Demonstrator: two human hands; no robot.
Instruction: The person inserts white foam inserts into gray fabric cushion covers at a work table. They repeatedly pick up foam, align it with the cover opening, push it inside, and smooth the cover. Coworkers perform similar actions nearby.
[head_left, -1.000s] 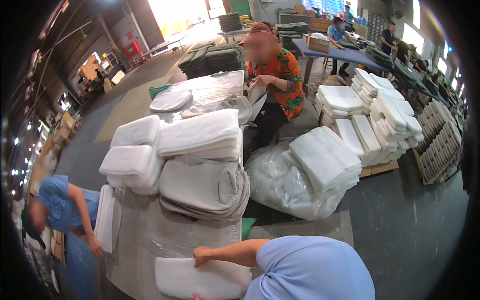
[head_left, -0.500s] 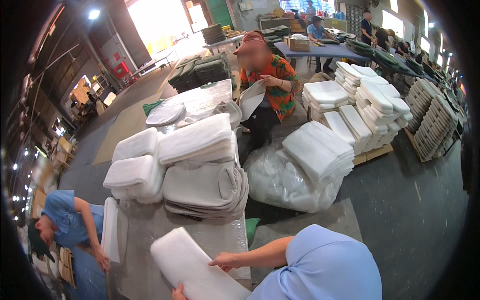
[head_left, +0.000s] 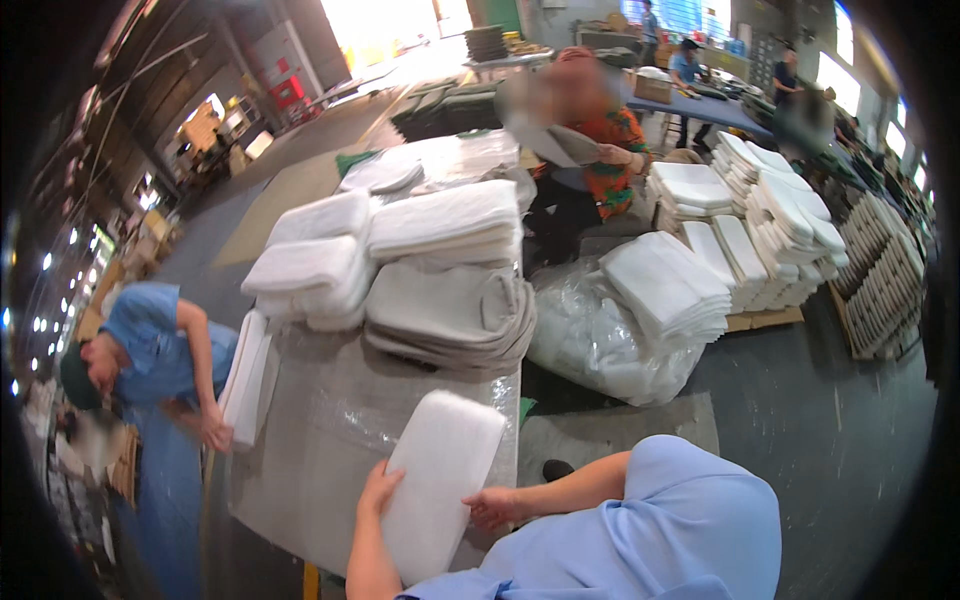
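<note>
A white, soft-looking folded pad [head_left: 445, 475] with rounded corners lies tilted in front of me, over the near end of the table [head_left: 310, 450]. My left hand [head_left: 380, 487] grips its left edge, with some of the fingers hidden. At the opposite edge, my right hand [head_left: 492, 507] has its fingers closed on the pad's rim. Just beyond the pad sits a stack of grey felt-like pieces [head_left: 440, 310], and behind it a pile of folded white pads [head_left: 445, 220].
At the left, a co-worker in blue [head_left: 155, 335] holds a white piece [head_left: 245, 385] at the table edge. Across the table another person [head_left: 600, 150] holds a sheet. A plastic-wrapped bundle [head_left: 600, 345] and stacked white pads [head_left: 790, 215] stand on the right.
The white pad has turned from slanting left to slanting right. My left hand has moved up along its left edge. The view has shifted, and the person across has raised the sheet.
</note>
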